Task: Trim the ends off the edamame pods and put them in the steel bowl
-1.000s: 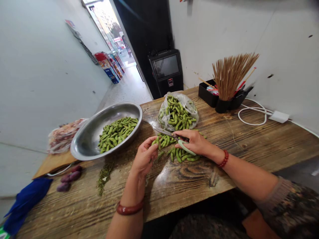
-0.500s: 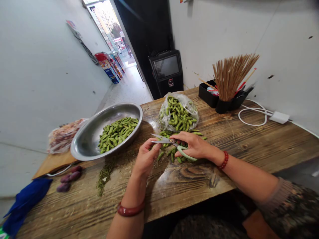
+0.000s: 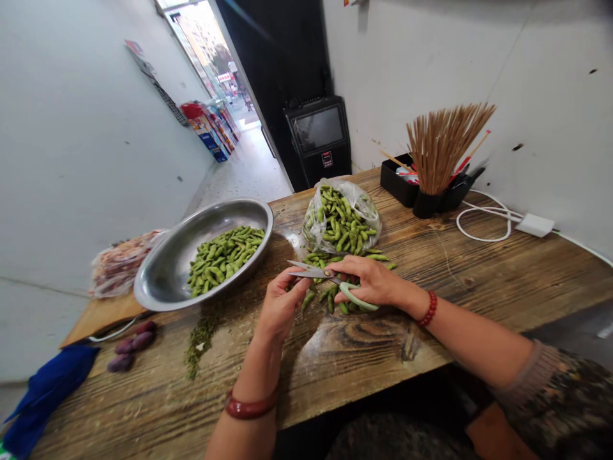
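My right hand [image 3: 371,281] is closed around a pair of scissors [image 3: 358,298] with pale green handles, their parted blades pointing left. By the blade tips, my left hand [image 3: 281,301] is closed, thumb against fingers; whatever it pinches is too hidden to make out. Loose green soybean pods [image 3: 330,295] lie on the wood beneath and beyond the scissors. Just past them sits a clear plastic bag [image 3: 310,223], its mouth open and full of pods. To the left, a steel basin [image 3: 165,275] stands tilted in view, holding a heap of pods [image 3: 225,259].
Trimmed bits [image 3: 198,342] are scattered on the wooden table [image 3: 345,383] before the basin. Several purple-red tubers [image 3: 131,345], a blue cloth [image 3: 52,390] and a bagged food pack [image 3: 119,265] are at left. A black holder with skewers [image 3: 438,153] and a white cable [image 3: 483,239] sit back right.
Both hands stay in nearly the same place with the scissors by the left fingertips. The whole view has shifted very slightly.
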### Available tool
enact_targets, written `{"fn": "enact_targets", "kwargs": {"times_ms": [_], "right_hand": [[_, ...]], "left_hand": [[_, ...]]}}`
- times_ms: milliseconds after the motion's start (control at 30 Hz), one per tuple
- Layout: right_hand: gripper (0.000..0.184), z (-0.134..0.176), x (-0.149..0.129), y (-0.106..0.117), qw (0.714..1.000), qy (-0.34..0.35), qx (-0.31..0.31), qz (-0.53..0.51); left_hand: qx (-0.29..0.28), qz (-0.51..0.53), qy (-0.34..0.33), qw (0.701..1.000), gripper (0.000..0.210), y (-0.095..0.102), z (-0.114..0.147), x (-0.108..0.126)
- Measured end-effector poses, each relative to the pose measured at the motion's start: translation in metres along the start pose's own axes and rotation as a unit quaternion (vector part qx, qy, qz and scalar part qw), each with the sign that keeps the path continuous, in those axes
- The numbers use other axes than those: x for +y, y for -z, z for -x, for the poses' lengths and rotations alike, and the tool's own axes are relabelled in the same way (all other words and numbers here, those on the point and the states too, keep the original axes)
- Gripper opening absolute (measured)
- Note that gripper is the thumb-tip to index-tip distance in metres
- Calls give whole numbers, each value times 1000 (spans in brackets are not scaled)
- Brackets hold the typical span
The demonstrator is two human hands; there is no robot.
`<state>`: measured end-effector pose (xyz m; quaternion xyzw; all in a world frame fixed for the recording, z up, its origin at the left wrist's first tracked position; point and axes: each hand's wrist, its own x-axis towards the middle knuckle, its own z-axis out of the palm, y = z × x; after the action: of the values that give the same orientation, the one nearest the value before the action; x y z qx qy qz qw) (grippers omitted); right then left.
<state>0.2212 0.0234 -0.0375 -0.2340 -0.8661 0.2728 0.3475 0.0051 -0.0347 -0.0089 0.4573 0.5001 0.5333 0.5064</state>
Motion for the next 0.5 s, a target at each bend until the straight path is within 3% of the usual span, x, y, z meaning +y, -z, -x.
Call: {"fn": "enact_targets", "kwargs": {"times_ms": [200, 500], "right_hand": [[52, -1, 2, 0, 1000, 1, 10, -5], [60, -1, -2, 3, 1000, -1, -4, 23]], "left_hand": [[-8, -28, -15, 999, 21, 1, 0, 1], [14, -4, -18, 1000, 23, 2, -1, -2]]}}
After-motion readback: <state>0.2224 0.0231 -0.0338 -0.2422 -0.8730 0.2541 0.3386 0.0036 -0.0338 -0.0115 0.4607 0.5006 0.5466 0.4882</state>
